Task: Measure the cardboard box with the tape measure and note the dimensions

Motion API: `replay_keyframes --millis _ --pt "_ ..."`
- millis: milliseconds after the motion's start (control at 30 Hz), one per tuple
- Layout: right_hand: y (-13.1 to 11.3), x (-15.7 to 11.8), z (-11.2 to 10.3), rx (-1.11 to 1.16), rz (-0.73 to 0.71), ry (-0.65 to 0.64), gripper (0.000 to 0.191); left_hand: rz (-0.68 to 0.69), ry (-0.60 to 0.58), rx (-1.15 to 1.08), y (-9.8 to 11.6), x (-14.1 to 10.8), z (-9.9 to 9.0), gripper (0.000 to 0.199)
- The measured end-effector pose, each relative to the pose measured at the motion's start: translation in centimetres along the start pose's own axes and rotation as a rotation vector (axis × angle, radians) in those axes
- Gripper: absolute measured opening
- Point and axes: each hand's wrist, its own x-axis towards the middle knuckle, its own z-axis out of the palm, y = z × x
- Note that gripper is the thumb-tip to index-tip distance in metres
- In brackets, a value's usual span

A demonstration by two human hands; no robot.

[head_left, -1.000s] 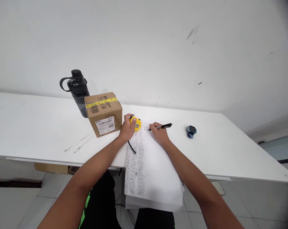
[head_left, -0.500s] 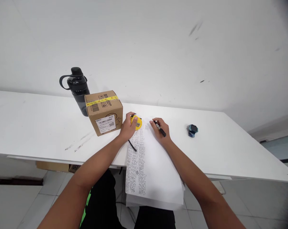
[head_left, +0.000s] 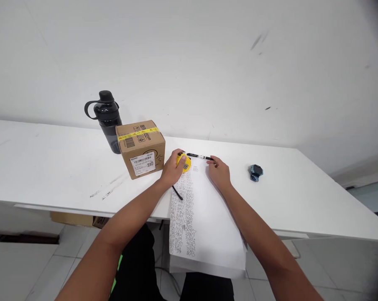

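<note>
My left hand point(head_left: 173, 169) is closed around a yellow tape measure point(head_left: 185, 166), thumb across its face, at the upper left of the written sheet. A black wrist strap point(head_left: 177, 192) trails below that hand over the paper. Between the fingers of my right hand point(head_left: 219, 171) is one end of a black pen point(head_left: 200, 156). It lies nearly level across the top of the sheet, its far end close to the tape measure; whether they touch I cannot tell. The stack of paper point(head_left: 217, 234) has columns of dense handwriting on its left side and hangs over the table's front edge.
A taped cardboard box point(head_left: 143, 146) stands left of my left hand, with a black water bottle point(head_left: 109, 125) behind it. On the right lies a blue-green watch point(head_left: 256, 172). The white table point(head_left: 66, 167) meets the wall at the back.
The pen has swung from pointing back over my right hand to lying level, pointing left towards the tape measure. My left hand keeps its grip. The whole view has shifted slightly.
</note>
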Motion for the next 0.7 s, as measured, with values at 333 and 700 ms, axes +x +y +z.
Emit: replay_keyframes --millis 333,700 --pt "-0.7 -0.9 0.2 0.102 -0.285 -0.016 0.057 0.026 0.021 0.000 -0.4 0.0 0.2 0.040" --pt "-1.8 -1.3 0.2 0.430 -0.332 -0.363 0.084 0.088 -0.047 -0.017 -0.2 -0.5 0.8 0.044"
